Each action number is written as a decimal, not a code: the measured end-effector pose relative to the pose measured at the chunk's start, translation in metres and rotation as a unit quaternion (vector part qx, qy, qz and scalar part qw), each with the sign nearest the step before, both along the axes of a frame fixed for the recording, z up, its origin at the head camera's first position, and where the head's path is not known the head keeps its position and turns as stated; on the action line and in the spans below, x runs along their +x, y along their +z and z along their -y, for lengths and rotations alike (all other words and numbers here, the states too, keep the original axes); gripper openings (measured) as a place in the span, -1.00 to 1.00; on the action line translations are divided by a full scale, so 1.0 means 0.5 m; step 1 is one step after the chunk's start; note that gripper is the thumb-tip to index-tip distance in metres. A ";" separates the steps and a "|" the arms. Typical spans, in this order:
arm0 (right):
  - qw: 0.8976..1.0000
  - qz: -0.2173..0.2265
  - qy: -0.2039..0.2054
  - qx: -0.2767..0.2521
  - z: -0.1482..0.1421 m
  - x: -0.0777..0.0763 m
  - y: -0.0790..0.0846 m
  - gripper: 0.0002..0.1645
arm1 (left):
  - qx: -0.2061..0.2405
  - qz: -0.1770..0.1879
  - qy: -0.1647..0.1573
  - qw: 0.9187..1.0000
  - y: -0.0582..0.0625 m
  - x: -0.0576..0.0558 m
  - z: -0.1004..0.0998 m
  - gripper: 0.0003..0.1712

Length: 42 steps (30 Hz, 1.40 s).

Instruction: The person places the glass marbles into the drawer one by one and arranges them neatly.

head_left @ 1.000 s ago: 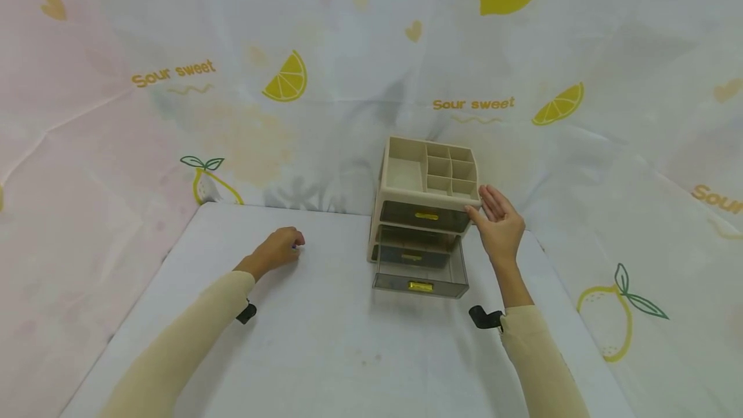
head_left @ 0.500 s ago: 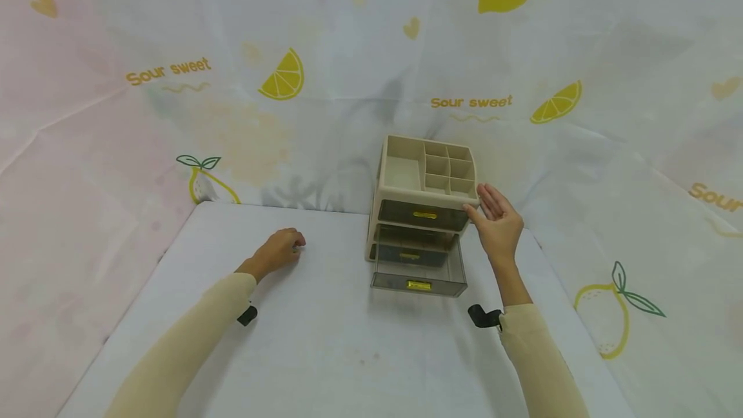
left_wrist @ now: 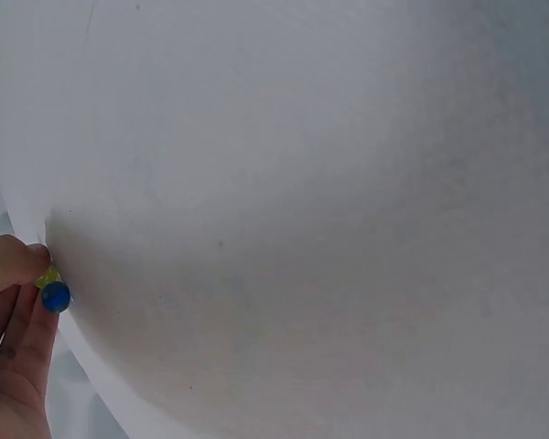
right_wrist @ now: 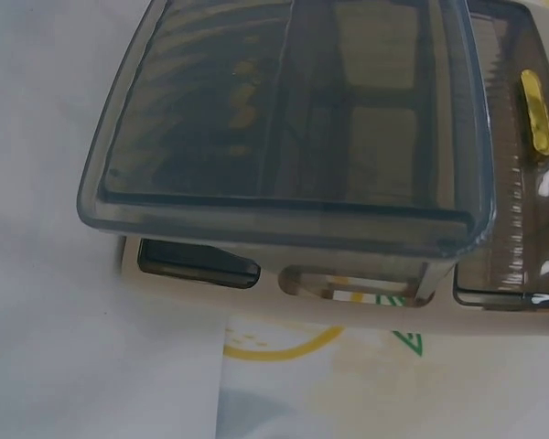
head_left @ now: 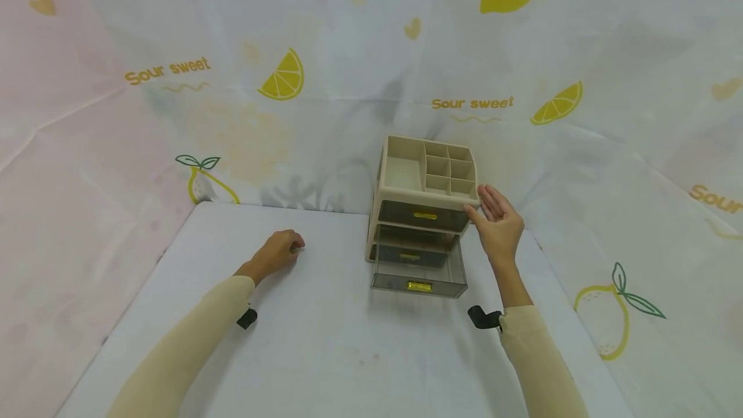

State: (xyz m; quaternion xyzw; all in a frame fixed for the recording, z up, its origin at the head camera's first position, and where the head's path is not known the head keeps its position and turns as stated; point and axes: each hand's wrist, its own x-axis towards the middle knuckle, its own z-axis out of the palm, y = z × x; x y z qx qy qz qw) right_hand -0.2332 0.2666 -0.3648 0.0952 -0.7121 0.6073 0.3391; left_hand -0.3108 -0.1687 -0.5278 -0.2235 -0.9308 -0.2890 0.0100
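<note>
My left hand (head_left: 277, 252) hovers over or rests on the left part of the table; which, I cannot tell. Its thumb and fingertips pinch small marbles: a blue marble (left_wrist: 56, 296) and, partly hidden behind it, a yellow-green marble (left_wrist: 46, 276). At the organizer (head_left: 426, 195), a beige desktop drawer box, my right hand (head_left: 500, 228) touches the upper right corner, thumb at the front and straight fingers along the side. Its middle drawer (head_left: 419, 286), smoky and see-through with a gold handle, is pulled out; no contents show. The right wrist view shows this drawer's underside (right_wrist: 284, 137).
Open compartments (head_left: 438, 168) top the organizer. The top drawer (head_left: 425, 215) is closed, and the lower drawer (head_left: 409, 255) shows behind the pulled-out one. White cloth covers the table (head_left: 325, 340); a lemon-print backdrop (head_left: 348, 37) rises behind and at both sides.
My left hand has turned slightly, and the blue spot at its fingertips no longer shows in the head view. My right hand and the organizer stay put; the head view shifts a little.
</note>
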 end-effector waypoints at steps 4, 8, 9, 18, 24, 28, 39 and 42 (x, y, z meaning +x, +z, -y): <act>1.000 0.000 0.000 0.004 0.000 0.000 -0.001 -0.31 | 0.007 -0.002 0.000 1.000 0.000 0.002 0.000 -0.77; 1.000 -0.003 0.000 0.003 -0.001 0.000 -0.002 -0.31 | 0.014 -0.009 -0.003 1.000 0.002 0.002 0.000 -0.77; 1.000 -0.003 0.001 0.002 -0.001 0.000 -0.002 -0.31 | 0.015 -0.011 -0.003 1.000 0.003 0.002 0.000 -0.77; 1.000 0.003 -0.002 0.004 -0.001 0.002 -0.002 -0.30 | 0.030 -0.020 -0.009 0.999 0.013 0.004 -0.005 -0.79; 1.000 0.006 0.000 0.003 -0.001 0.001 -0.002 -0.29 | 0.051 -0.059 -0.034 0.996 0.019 0.002 -0.020 -0.83; 1.000 0.005 -0.001 0.003 -0.001 0.000 -0.001 -0.29 | 0.074 -0.064 -0.049 0.994 0.034 0.005 -0.038 -0.82; 1.000 0.004 -0.006 0.018 0.000 0.002 0.000 -0.31 | 0.114 -0.077 -0.081 0.987 0.078 0.026 -0.097 -0.81; 1.000 0.003 -0.007 0.022 0.001 0.003 0.001 -0.30 | 0.121 -0.095 -0.094 0.984 0.089 0.030 -0.114 -0.82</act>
